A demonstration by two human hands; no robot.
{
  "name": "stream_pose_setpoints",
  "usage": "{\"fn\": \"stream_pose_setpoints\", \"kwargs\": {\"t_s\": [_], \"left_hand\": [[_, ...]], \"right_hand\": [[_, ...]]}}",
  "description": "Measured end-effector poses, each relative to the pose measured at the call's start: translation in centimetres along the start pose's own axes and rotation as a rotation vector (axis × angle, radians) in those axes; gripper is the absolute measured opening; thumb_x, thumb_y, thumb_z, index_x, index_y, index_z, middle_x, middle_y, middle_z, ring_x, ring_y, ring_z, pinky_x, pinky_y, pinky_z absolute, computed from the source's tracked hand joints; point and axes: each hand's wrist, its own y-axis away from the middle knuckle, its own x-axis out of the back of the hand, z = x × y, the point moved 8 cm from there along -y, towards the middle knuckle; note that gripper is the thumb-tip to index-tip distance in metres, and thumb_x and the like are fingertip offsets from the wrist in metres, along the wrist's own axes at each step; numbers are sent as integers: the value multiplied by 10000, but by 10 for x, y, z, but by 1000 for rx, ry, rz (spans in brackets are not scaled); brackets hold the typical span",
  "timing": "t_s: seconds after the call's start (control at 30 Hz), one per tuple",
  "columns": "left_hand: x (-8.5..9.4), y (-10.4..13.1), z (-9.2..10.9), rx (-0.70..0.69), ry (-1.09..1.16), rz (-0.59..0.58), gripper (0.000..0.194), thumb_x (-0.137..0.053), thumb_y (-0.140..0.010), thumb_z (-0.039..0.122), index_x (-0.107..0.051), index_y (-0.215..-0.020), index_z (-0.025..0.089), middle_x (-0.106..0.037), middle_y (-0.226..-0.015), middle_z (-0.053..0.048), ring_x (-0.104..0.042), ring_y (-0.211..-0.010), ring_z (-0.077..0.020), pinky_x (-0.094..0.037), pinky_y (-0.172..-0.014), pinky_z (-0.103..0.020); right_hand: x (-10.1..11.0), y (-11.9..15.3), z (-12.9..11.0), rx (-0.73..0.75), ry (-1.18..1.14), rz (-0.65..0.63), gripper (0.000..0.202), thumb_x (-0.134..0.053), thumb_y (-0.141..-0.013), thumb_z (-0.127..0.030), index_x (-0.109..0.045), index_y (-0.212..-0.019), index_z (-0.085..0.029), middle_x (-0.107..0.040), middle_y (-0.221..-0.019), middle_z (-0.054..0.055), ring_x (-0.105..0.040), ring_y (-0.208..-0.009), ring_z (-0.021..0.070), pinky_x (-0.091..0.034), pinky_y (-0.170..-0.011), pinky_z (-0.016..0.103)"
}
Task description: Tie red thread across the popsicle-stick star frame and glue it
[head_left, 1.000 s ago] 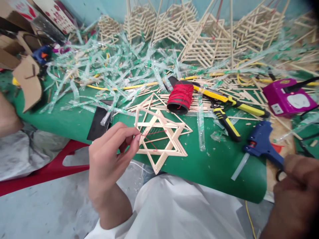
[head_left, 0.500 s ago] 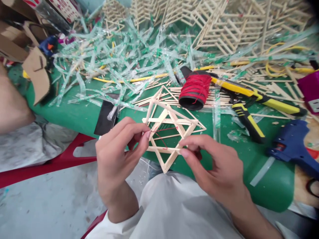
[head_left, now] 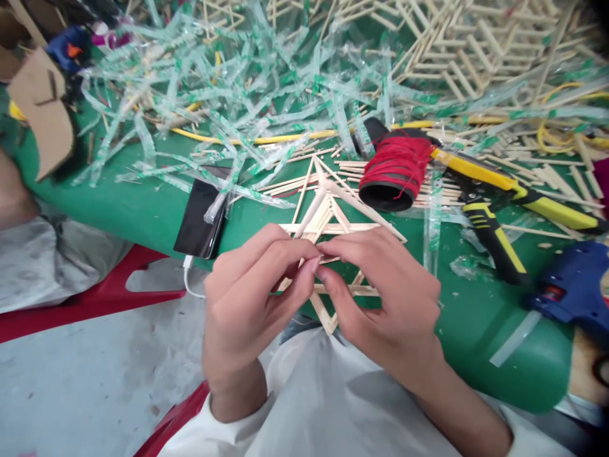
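Observation:
A six-pointed star frame of pale wooden sticks (head_left: pixel 311 216) lies at the table's front edge, its lower half partly covered by my hands. My left hand (head_left: pixel 259 292) is closed in a pinch over the frame's middle, on the red thread it held a moment ago; the thread itself is now hidden. Meeting it fingertip to fingertip, my right hand (head_left: pixel 387 298) also pinches, and what lies in its fingers cannot be made out. Just behind the frame rests a spool of red thread (head_left: pixel 397 168) on its side.
Yellow-black pliers (head_left: pixel 499 184) and a blue glue gun (head_left: pixel 571 285) lie to the right. A black phone (head_left: pixel 200 219) with a white cable sits left. Tape strips (head_left: pixel 266 82), loose sticks and more stick frames (head_left: pixel 476 51) cover the back. Another person's arm (head_left: pixel 16 193) shows at left.
My right hand has let go of the frame's right side and moved left to meet my left hand's fingertips. The red thread between frame and left hand has gone from sight.

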Motion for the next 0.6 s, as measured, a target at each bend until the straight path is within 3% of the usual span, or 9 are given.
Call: {"fn": "stream_pose_setpoints", "kwargs": {"t_s": [0.17, 0.6], "left_hand": [[0, 1, -1, 14, -4, -13, 205, -659, -880, 28, -632, -923, 226, -595, -766, 24, -525, -616, -75, -435, -517, -231], [0, -1, 1, -3, -8, -10, 225, -668, -875, 18, -617, -929, 230, -595, -786, 27, -522, -630, -78, -440, -531, -233]], "right_hand": [[-2, -1, 3, -34, 1, 12, 121, -636, -907, -106, -673, -965, -206, -746, -863, 21, -638, -777, 160, -536, -741, 336], [0, 0, 3, -43, -7, 27, 112, -633, -906, -110, -661, -931, -215, -712, -813, 9, -620, -755, 148, -527, -704, 318]]}}
